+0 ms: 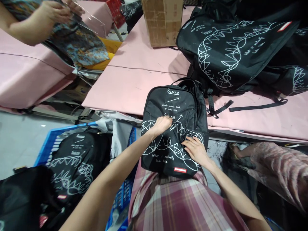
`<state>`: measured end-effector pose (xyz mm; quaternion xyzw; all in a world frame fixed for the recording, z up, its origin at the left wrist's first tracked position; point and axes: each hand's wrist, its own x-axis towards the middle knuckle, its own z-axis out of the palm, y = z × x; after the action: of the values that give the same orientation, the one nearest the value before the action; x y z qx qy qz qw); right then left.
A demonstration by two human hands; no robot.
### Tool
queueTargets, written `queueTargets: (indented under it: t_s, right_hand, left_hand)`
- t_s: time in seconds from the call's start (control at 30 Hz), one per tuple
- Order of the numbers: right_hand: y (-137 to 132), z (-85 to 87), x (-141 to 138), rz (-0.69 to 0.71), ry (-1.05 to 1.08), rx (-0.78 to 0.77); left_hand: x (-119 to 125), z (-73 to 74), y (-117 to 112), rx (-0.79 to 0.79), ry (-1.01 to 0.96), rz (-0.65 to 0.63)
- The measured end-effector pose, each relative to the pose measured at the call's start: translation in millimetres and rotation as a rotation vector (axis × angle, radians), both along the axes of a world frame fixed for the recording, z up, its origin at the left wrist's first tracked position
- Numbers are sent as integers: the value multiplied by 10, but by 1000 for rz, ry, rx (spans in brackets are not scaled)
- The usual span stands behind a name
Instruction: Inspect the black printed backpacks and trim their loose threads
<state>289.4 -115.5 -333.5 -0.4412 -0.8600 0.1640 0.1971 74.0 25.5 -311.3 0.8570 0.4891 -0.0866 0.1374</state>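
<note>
Pressing a black backpack [173,106] that is propped between a lap and the edge of the pink counter [130,86].
On its front panel the left hand [163,123] is curled closed and the right hand [196,149] lies flat, fingers spread. The step looks like smoothing; further handling calls for steadying the overhang.

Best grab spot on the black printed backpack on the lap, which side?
The top carry loop of the black fabric backpack: it arches free over the pink table, so likely hook it from the far side. The left hand and right hand cover the flat front panel.
</note>
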Motion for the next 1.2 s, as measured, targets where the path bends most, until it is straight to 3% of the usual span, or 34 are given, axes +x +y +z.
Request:
queueTargets:
  t_s: [0.57,1.2]
  right_hand:
    - [3,-17,4,4,8,8]
    - [12,-45,11,5,10,20]
  left_hand:
    - [-1,19,-3,-19,8,-16]
    - [46,21,-47,-3,20,54]
